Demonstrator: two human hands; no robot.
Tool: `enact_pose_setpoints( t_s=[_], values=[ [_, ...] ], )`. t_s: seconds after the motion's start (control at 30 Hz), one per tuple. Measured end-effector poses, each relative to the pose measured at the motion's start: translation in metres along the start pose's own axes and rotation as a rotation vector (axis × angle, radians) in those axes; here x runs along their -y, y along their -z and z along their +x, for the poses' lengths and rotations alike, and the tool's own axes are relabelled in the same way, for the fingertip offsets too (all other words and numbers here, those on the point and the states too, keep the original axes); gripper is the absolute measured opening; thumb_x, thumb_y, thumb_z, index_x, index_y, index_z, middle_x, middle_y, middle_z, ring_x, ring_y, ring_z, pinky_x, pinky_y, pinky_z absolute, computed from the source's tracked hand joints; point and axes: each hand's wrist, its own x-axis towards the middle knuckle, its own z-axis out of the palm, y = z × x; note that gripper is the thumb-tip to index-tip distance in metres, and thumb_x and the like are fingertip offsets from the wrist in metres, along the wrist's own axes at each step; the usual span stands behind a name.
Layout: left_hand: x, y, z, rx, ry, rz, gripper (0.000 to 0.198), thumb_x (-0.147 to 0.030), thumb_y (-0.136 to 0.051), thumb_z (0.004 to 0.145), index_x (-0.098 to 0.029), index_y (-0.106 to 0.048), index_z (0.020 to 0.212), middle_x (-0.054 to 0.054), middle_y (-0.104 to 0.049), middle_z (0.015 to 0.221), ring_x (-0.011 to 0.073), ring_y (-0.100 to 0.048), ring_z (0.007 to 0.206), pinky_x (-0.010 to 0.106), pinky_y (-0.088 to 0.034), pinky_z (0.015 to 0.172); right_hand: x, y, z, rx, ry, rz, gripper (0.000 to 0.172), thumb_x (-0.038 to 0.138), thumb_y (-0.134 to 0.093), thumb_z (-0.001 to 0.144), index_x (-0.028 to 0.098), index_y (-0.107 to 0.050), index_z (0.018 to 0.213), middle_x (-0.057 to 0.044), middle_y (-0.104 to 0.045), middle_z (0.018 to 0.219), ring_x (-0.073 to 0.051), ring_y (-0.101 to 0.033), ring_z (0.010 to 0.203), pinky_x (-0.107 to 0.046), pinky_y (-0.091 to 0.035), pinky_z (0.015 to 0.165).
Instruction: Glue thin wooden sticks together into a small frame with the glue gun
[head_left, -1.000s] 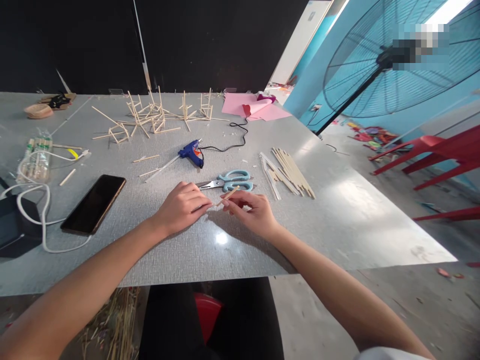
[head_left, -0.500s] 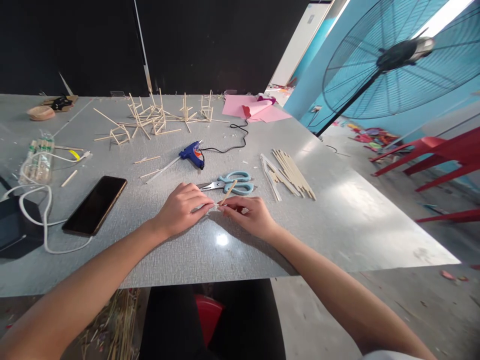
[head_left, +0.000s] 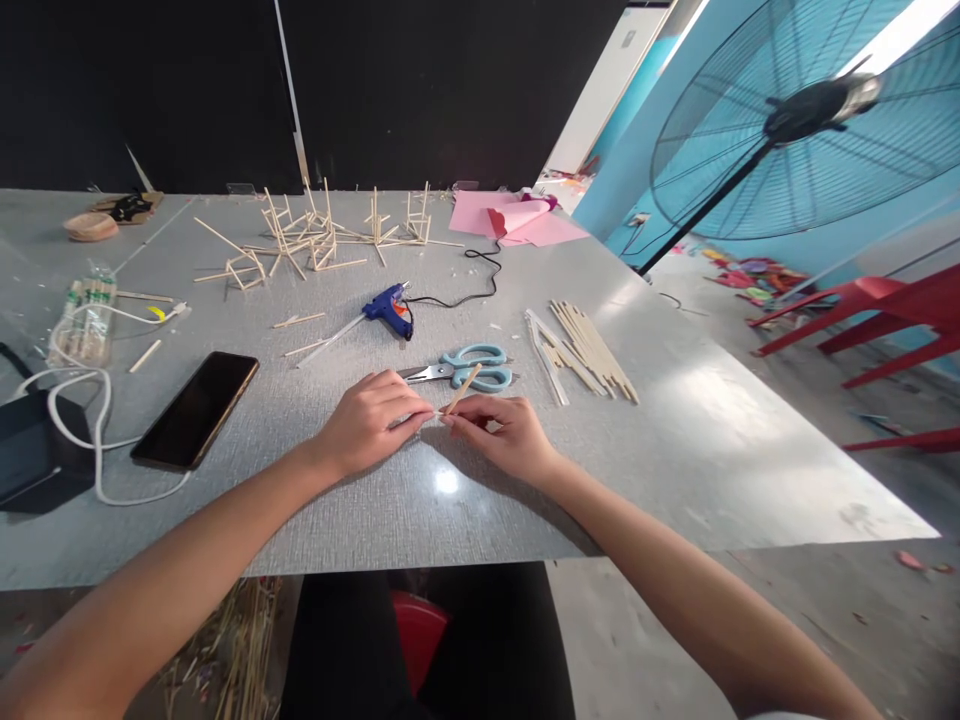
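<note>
Both hands rest on the grey counter (head_left: 675, 440), fingertips meeting. The right hand (head_left: 504, 436) pinches a short wooden stick (head_left: 463, 387) that slants up and away. The left hand (head_left: 371, 420) is closed on its lower end. Blue scissors (head_left: 471, 367) lie just beyond the hands, a glue gun (head_left: 388, 308) farther off, and a phone (head_left: 196, 408) left of them.

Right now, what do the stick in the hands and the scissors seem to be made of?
The stick looks like bare pale wood or bamboo: matte, tan. The scissors seem to have shiny metal blades and glossy light-blue plastic handles.
</note>
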Motion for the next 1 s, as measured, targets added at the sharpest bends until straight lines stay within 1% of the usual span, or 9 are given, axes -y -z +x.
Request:
enact_pose_setpoints(
  t_s=[0.27,0.47,0.57,0.73,0.83,0.9,0.97,1.0],
  values=[
    [-0.005,-0.002,-0.001,-0.023,0.005,-0.036,0.007,-0.020,-0.066,0.103,-0.021,-0.073,0.103,0.002,-0.077,0.094,0.0180,-0.064,0.092,0.035,-0.057,0.081,0.008,-0.001,-0.001,0.023,-0.010,0.038,0.018,0.038,-0.072,0.095,0.021,-0.077,0.089,-0.001,-0.075,0.068,-0.011,-0.057,0.049,-0.025,-0.046,0.047],
    [-0.007,-0.002,-0.001,-0.037,-0.018,-0.008,0.006,-0.016,-0.068,0.101,-0.019,-0.071,0.104,0.002,-0.077,0.095,0.0180,-0.063,0.093,0.034,-0.057,0.082,0.007,-0.004,-0.002,0.026,-0.014,0.038,0.017,0.037,-0.071,0.096,0.021,-0.074,0.091,0.000,-0.074,0.065,-0.011,-0.054,0.048,-0.026,-0.042,0.046],
    [-0.005,-0.002,-0.002,-0.034,-0.008,0.011,0.006,-0.017,-0.067,0.101,-0.020,-0.072,0.104,0.002,-0.077,0.094,0.0178,-0.063,0.092,0.033,-0.057,0.082,0.006,-0.005,-0.001,0.034,-0.040,0.042,0.018,0.038,-0.070,0.096,0.021,-0.074,0.093,0.000,-0.073,0.065,-0.011,-0.057,0.048,-0.025,-0.042,0.046],
    [0.003,-0.001,-0.001,-0.046,0.031,0.059,0.007,-0.022,-0.066,0.102,-0.020,-0.073,0.102,0.002,-0.078,0.094,0.0183,-0.063,0.091,0.034,-0.056,0.082,0.007,-0.003,0.001,-0.001,-0.046,0.095,0.025,0.040,-0.073,0.096,0.020,-0.074,0.110,0.000,-0.074,0.065,-0.011,-0.060,0.050,-0.024,-0.047,0.051],
    [0.007,0.000,-0.001,-0.031,0.047,0.073,0.010,-0.025,-0.065,0.103,-0.020,-0.074,0.100,0.002,-0.079,0.093,0.0186,-0.064,0.090,0.034,-0.054,0.083,0.007,0.000,0.001,-0.041,-0.052,0.151,0.023,0.042,-0.070,0.098,0.020,-0.076,0.106,0.000,-0.073,0.066,-0.012,-0.064,0.054,-0.025,-0.051,0.055],
    [0.008,0.000,-0.001,-0.021,0.052,0.072,0.011,-0.026,-0.066,0.103,-0.020,-0.075,0.100,0.001,-0.079,0.092,0.0187,-0.064,0.090,0.034,-0.053,0.084,0.007,0.001,0.002,-0.049,-0.063,0.171,0.027,0.043,-0.072,0.097,0.020,-0.074,0.111,-0.002,-0.075,0.071,-0.014,-0.067,0.058,-0.026,-0.051,0.055],
    [0.008,-0.001,0.000,-0.016,0.052,0.074,0.010,-0.026,-0.067,0.103,-0.020,-0.075,0.100,0.001,-0.079,0.093,0.0187,-0.064,0.090,0.034,-0.052,0.085,0.006,0.003,0.002,-0.031,-0.066,0.177,0.033,0.044,-0.074,0.095,0.020,-0.071,0.118,-0.003,-0.077,0.077,-0.015,-0.069,0.062,-0.027,-0.051,0.056],
    [0.007,-0.002,0.000,-0.012,0.052,0.076,0.011,-0.026,-0.067,0.103,-0.020,-0.075,0.100,0.001,-0.079,0.093,0.0188,-0.064,0.090,0.035,-0.052,0.085,0.006,0.003,0.003,-0.021,-0.062,0.176,0.033,0.045,-0.073,0.095,0.020,-0.072,0.117,-0.004,-0.078,0.079,-0.015,-0.069,0.063,-0.027,-0.051,0.056]
  ],
)
